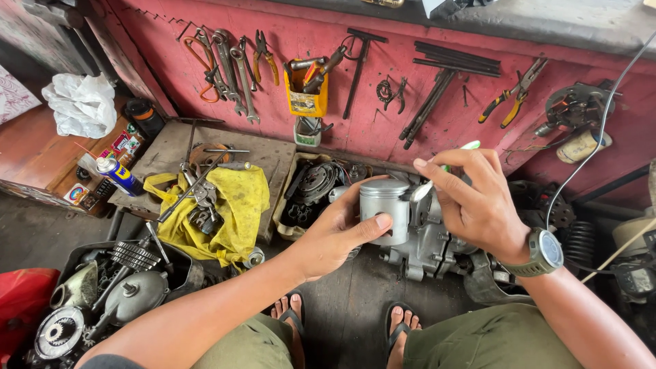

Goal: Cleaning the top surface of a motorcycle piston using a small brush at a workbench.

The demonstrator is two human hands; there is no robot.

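Note:
My left hand (336,234) grips a grey metal piston (384,205), thumb across its side. It is held upright just above a grimy engine case (427,246) on the floor. My right hand (473,201), with a watch on the wrist, pinches a small brush with a white and green handle (451,164). The brush's tip rests at the piston's upper right edge. My feet in sandals (400,328) show below.
A yellow cloth (236,205) with wrenches lies left of the piston. A tray of engine parts (311,188) sits behind it. A spray can (117,175) and a tub of parts (123,287) are at left. Tools hang on the red wall (424,130).

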